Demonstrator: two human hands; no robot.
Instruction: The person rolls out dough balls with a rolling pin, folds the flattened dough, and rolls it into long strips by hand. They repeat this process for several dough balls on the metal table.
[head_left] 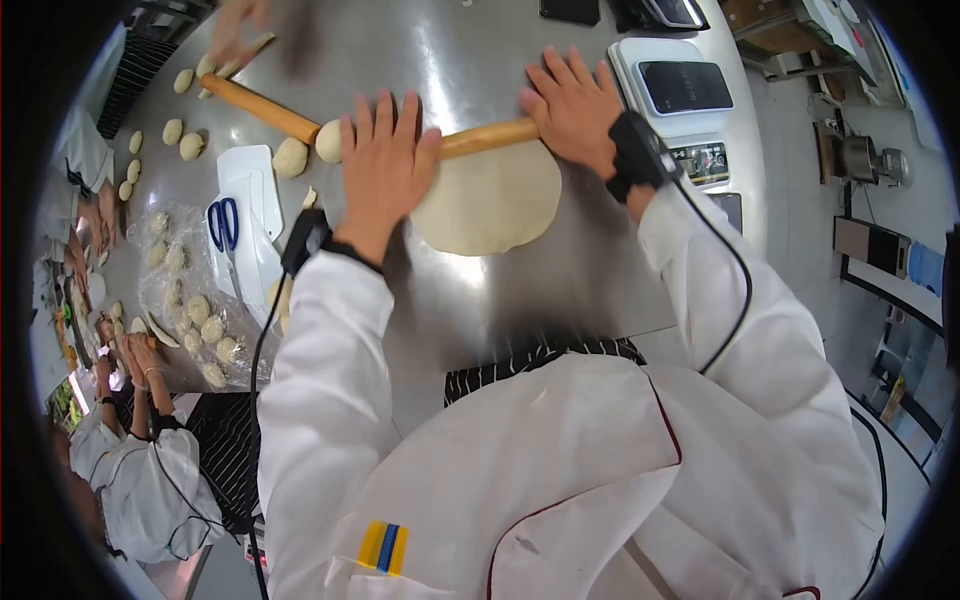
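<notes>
A flat, roughly round sheet of dough (487, 200) lies on the metal table. Across its far edge rests a wooden rolling pin (490, 138). My left hand (383, 160) lies flat over the pin's left end, its fingers stretched forward and apart. At the pin's right end, my right hand (577, 108) presses with its palm, fingers spread. Just left of my left hand sit two dough balls, one (329, 142) close to my fingers and another (291, 157) beside it. A second rolling pin (262, 108) lies slanted beyond them.
Blue-handled scissors (224, 224) lie on white scrapers (250, 180) to the left, near a plastic bag of dough balls (190, 290). On the right stands a scale (680, 85) with a phone on it. Co-workers' hands (235, 30) show at the upper left and left.
</notes>
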